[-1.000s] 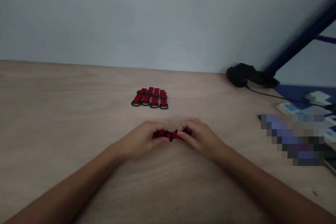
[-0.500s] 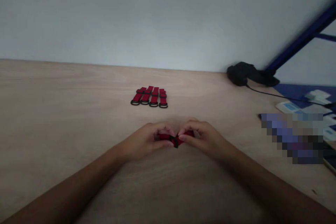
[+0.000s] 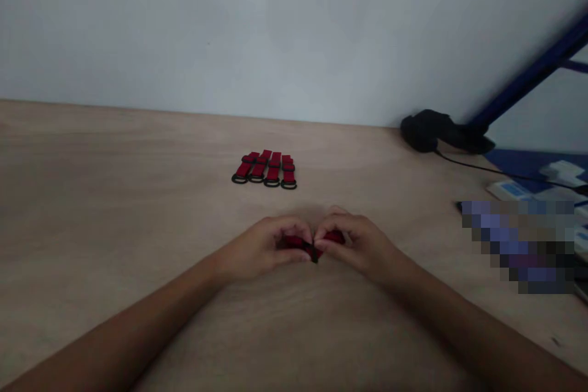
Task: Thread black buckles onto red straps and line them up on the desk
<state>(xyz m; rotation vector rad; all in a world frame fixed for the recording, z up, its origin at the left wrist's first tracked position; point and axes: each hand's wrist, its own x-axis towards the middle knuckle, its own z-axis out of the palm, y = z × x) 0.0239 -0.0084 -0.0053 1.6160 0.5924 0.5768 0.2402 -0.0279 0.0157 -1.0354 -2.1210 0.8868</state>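
Note:
Both hands pinch one short red strap [image 3: 331, 237] just above the wooden table. My left hand [image 3: 271, 245] grips it near a small black buckle [image 3: 313, 253], thumb and fingers closed. On the other side of that buckle, my right hand [image 3: 356, 242] pinches the red webbing between thumb and fingertips. The fingertips hide part of the buckle, so how the webbing runs through it cannot be made out. Beyond the hands lies a row of several red straps [image 3: 274, 173], each with a black slider and a black D-shaped ring at its near end.
The wooden table [image 3: 114, 196] meets a pale wall [image 3: 206, 30] at the back. A black object with a cable [image 3: 425, 130] rests at the back right, by a dark blue metal bar [image 3: 533, 73]. White boxes [image 3: 509, 190] and a pixelated patch are on the right.
The hands stay pinched on the red strap, with the fingertips slightly closer together over the buckle. The whole view has shifted a little, and the row of straps looks unchanged.

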